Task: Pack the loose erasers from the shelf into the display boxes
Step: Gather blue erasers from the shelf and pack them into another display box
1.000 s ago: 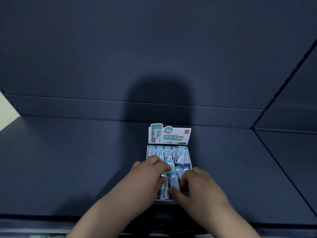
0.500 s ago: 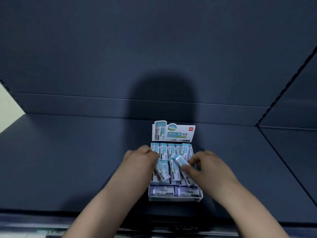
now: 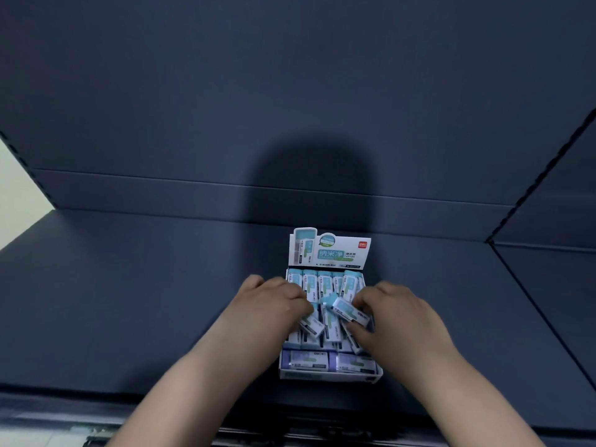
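Both my hands are in the display box [image 3: 329, 377], which sits on the dark shelf [image 3: 129, 301] right of centre, close to the shelf's front edge [image 3: 193, 411]. My right hand [image 3: 400, 314] has its fingers [image 3: 362, 300] and thumb pinching a tilted eraser [image 3: 350, 312] over the box's right half. The fingers of my left hand [image 3: 271, 304] are curled down, gripping the top end of a slanted eraser [image 3: 312, 325] on the left half; the thumb is hidden. The back row of erasers [image 3: 325, 282] stands upright and tight, just under the box's upright header card [image 3: 332, 251]. The middle of the box is a jumble of loose erasers lying at odd angles, crowding both held ones. Two purple erasers [image 3: 309, 359] lie flat along the front wall. My wrists cross the box's side walls, and the two hands are near each other with only the jumble between. Bare shelf spreads wide to the left of the box and also to its right, up to the perforated divider [image 3: 532, 188]. A neighbouring shelf bay [image 3: 564, 285] is beyond that. The back panel [image 3: 225, 91] rises well behind the header card and carries a head shadow [image 3: 316, 188].
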`<state>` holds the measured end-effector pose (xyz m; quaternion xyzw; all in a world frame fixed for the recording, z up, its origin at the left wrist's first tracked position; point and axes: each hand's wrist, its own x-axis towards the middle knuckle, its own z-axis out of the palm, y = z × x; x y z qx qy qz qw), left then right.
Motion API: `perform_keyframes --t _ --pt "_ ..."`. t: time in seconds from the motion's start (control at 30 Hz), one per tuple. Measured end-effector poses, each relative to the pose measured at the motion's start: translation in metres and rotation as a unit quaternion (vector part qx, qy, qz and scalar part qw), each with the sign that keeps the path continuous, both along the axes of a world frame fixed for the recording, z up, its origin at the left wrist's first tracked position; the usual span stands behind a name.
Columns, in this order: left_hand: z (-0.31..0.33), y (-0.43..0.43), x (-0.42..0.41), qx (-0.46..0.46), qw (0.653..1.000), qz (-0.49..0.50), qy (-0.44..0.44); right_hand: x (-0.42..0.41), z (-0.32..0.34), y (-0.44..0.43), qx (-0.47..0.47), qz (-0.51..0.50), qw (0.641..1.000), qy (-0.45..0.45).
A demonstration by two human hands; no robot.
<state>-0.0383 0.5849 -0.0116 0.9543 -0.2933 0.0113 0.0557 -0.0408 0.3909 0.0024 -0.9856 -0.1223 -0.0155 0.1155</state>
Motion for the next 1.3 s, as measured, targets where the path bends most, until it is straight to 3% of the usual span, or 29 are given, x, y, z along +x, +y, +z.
perform_keyframes --t 0.13,0.37,0.83,1.3 --pt "0.004 0.003 -0.004 -0.001 0.999 0.045 -0.016 -0.002 0.004 -0.011 0.015 -0.008 1.0 -0.003" --pt "-0.002 0.0 -0.015 -0.048 0.995 0.071 0.056 -0.009 0.009 -0.015 0.013 0.049 0.996 0.076" --pt "0.006 0.007 -0.025 -0.084 0.991 0.058 0.092 -0.014 0.004 -0.007 0.026 0.082 0.991 0.101" --pt "0.019 -0.005 -0.019 -0.016 0.987 0.078 0.138 -0.012 0.001 -0.016 0.05 0.071 0.988 0.131"
